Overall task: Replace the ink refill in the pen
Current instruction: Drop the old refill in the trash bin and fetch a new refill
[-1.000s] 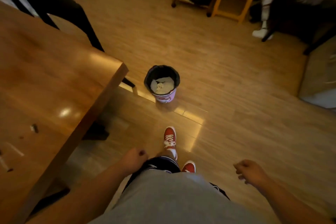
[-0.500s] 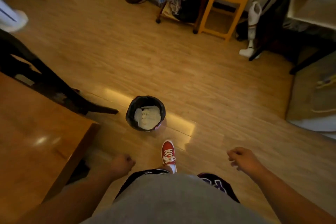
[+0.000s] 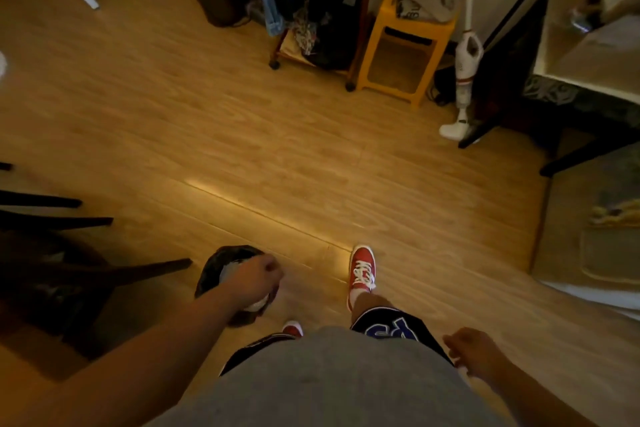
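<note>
No pen or refill shows in the head view. My left hand (image 3: pixel 254 276) is a closed fist held right over the small black-lined waste bin (image 3: pixel 211 274) on the floor at my left. Whether anything is inside the fist is hidden. White crumpled paper lies in the bin, mostly covered by my hand. My right hand (image 3: pixel 472 350) hangs at my right side with its fingers loosely curled and nothing visible in it.
I stand on a wooden floor in red shoes (image 3: pixel 362 270). Dark chair legs (image 3: pixel 138 270) reach in from the left. At the back are a clothes rack (image 3: pixel 311 10), a yellow stool (image 3: pixel 405 45) and a white stick vacuum (image 3: pixel 464 80). A rug (image 3: pixel 588 236) lies at right.
I have walked forward, and the table has slid out of view at left. The bin is now close at my feet, and my left fist has moved out over it.
</note>
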`<state>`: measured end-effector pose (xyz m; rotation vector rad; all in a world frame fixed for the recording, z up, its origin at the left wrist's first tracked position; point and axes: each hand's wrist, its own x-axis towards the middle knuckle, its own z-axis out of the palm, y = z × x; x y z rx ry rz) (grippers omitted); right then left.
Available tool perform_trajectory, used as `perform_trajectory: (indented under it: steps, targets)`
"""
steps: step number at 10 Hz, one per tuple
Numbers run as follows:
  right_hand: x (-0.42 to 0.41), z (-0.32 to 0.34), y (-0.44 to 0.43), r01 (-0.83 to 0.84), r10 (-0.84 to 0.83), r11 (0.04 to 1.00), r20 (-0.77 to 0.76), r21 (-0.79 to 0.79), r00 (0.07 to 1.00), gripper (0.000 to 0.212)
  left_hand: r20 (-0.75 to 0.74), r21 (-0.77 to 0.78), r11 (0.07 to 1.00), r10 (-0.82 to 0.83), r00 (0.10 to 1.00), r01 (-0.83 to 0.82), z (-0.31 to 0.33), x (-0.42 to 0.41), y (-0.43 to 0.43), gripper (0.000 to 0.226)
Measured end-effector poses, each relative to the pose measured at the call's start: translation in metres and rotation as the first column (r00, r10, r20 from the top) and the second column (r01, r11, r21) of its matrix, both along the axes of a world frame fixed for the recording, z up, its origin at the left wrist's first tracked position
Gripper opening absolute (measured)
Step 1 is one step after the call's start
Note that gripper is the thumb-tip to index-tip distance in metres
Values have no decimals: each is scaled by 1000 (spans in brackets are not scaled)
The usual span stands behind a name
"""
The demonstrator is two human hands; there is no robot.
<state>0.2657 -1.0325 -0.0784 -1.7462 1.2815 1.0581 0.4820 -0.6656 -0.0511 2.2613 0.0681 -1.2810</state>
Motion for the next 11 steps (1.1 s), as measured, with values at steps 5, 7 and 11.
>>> perform_trajectory:
  steps: [5, 7, 11]
  targets:
    - [389, 13, -20, -600, 574, 799, 252, 36, 779, 26, -85, 172, 826, 555, 828, -537, -5, 63, 18, 23]
    - [523, 6, 55, -641, 600, 767, 320, 28, 733, 22, -152, 233, 766, 637, 755, -599, -22, 115, 69, 19]
    - [674, 13, 111, -661, 650, 750, 177, 8, 739, 24, -17, 56, 675, 738, 675, -736, -6, 311, 146, 18]
